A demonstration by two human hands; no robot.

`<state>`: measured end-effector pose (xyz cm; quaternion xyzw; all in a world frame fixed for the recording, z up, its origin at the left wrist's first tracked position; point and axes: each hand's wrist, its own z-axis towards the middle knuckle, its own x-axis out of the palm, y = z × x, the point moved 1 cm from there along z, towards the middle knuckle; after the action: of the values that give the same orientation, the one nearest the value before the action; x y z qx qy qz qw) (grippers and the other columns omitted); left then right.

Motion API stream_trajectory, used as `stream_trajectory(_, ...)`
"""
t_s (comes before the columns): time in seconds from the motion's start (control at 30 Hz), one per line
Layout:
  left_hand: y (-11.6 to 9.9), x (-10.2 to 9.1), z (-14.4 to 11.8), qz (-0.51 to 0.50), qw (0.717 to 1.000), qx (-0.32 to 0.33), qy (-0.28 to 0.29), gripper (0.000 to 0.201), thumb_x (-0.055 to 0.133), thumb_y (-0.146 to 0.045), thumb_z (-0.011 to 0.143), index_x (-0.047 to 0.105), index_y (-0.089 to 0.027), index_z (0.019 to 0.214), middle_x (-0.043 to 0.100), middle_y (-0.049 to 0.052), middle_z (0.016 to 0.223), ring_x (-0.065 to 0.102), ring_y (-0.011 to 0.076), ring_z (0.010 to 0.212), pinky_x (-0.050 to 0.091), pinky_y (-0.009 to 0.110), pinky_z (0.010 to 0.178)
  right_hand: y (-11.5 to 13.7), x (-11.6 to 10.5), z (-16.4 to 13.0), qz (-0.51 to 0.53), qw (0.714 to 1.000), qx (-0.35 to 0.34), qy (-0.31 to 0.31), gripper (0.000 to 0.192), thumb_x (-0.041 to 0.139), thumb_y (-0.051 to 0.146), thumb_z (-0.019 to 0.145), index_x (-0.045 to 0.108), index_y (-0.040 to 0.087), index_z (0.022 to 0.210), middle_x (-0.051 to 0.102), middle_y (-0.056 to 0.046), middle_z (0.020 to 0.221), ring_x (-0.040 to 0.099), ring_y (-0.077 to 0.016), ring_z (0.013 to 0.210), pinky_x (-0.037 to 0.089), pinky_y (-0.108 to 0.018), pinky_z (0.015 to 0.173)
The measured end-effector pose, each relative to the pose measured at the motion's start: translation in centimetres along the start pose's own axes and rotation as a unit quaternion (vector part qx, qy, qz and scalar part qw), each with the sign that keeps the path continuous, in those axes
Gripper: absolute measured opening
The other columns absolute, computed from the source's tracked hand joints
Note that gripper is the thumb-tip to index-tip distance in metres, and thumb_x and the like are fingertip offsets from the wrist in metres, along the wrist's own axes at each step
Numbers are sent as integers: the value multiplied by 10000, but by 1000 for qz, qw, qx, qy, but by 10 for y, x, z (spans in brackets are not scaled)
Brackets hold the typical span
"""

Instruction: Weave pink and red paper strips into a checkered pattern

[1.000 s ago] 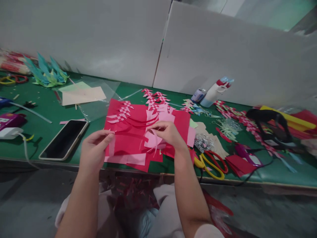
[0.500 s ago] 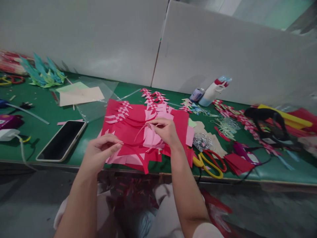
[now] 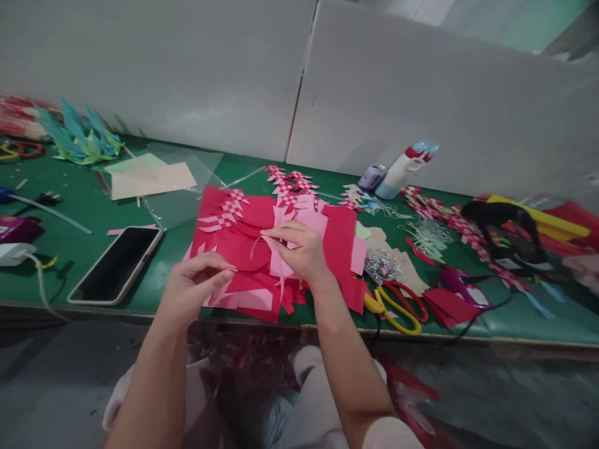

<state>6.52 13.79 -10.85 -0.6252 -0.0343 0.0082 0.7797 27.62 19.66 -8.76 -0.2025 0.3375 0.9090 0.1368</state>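
Both forearms reach up and forward from the lap onto the near edge of the green table [image 3: 84, 206]. The left hand [image 3: 189, 293] lies knuckles up, its thumb and forefinger pinched together on the near left part of a red paper sheet [image 3: 234, 240] cut into curved strips. The right hand [image 3: 299, 249] sits a little farther in, palm down, fingers curled narrowly around a pink paper piece [image 3: 285, 259] whose thin strips hang toward the person. The red sheet rests on the table between the hands, its long axis running left to right, its cut strips arcing the same way. Just left lies a phone [image 3: 116, 264], screen up, long axis angled away to the right. Right of the right hand lie yellow-handled scissors [image 3: 397, 308], handles toward the table edge. Farther back, woven red-and-pink strips [image 3: 290, 184] lie beyond the sheet, and a white bottle [image 3: 402, 171] is tipped against the white wall panel [image 3: 421, 93].
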Motion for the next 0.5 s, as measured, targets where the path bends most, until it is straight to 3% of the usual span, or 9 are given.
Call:
stream_trajectory(0.13,-1,-1,-1,-24,999,-26,-9,116,818,-265,581,725,-213,627,638,40,651,564,143,598,429,234,472,-8,-3,0,-14,1000,11,-10,175,596,248,872,763,265,918,748,-38,898,671,-173,829,545,-324,783)
stream_trajectory(0.5,-1,-3,-1,-67,997,-34,5,103,828,-222,561,737,-221,609,650,42,636,575,140,623,452,234,530,-25,-9,0,29,997,38,-61,126,654,236,832,766,242,889,749,-42,860,677,-170,786,557,-316,739)
